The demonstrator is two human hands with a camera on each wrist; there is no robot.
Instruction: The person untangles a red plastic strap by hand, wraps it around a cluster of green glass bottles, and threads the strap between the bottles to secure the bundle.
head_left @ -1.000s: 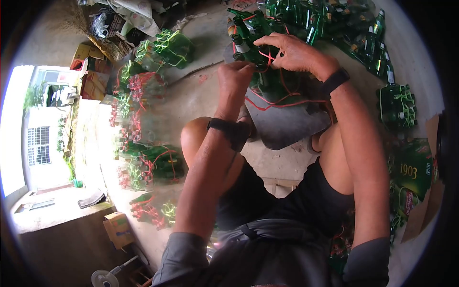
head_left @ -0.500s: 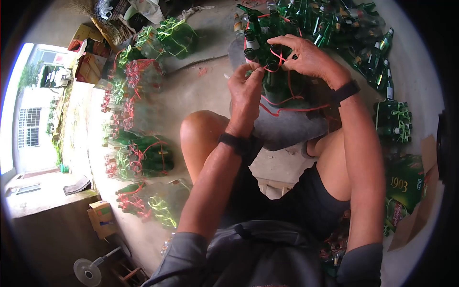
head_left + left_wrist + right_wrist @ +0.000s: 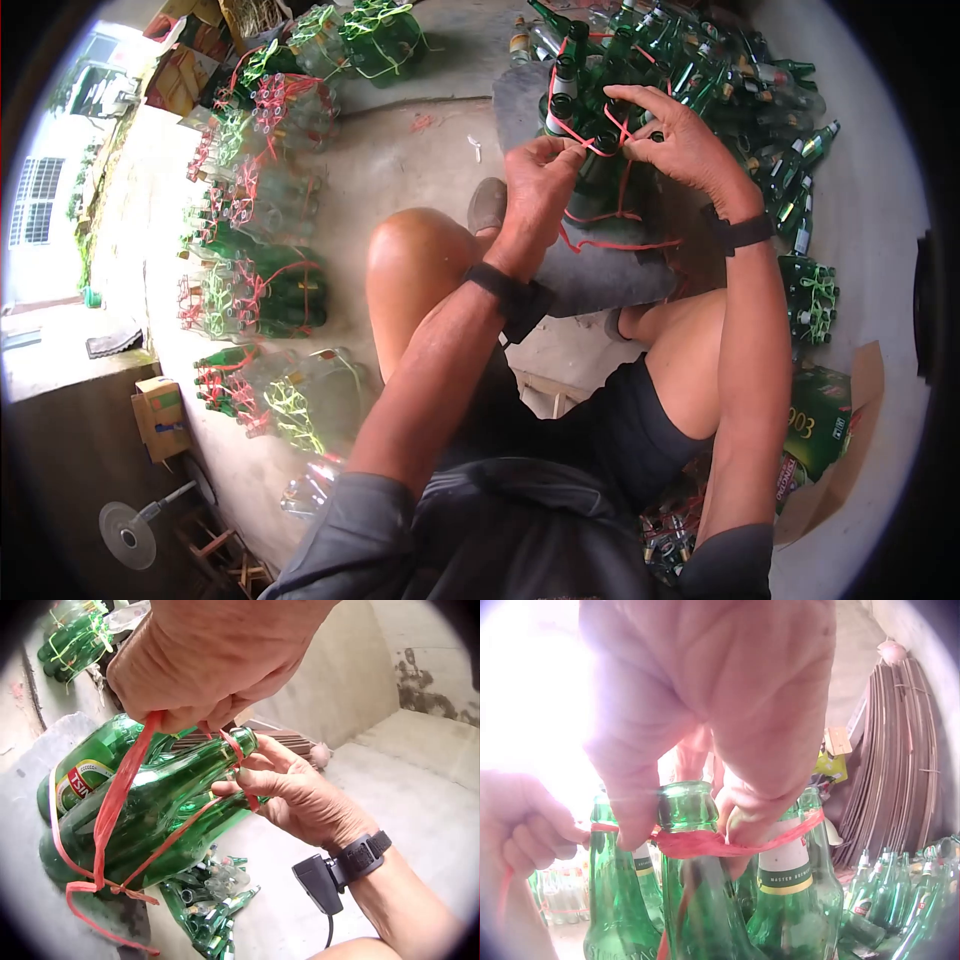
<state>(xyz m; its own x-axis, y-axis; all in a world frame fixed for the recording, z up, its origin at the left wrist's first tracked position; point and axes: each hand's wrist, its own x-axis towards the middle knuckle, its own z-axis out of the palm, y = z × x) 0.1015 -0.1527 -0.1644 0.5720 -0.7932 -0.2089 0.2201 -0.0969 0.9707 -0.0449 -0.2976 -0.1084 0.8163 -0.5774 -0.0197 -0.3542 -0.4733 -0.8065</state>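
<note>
A bundle of green glass beer bottles [image 3: 142, 832] stands on a grey slab [image 3: 610, 285], wrapped low down by red plastic string [image 3: 112, 802]. More of the string loops round the necks at the top. My left hand [image 3: 540, 185] grips the string beside the near bottle neck, its fingers curled in, and a length hangs from that fist down the bundle's side. Across from it, my right hand [image 3: 695, 155] has thumb and fingers at the neck of the nearest bottle [image 3: 686, 810], pinching the string there. Its index finger reaches out over the bottle tops.
Loose bottles [image 3: 800, 170] lie piled behind and to the right. Tied bundles [image 3: 290, 290] line the floor at left. A green carton [image 3: 820, 415] sits at right, a fan [image 3: 127, 535] at lower left. Flattened cardboard [image 3: 889, 757] leans on the wall.
The head view has shifted, so the scene sits differently in the frame. My left hand has drawn the string into a taut line across the near neck; my right hand stays at the bottle tops.
</note>
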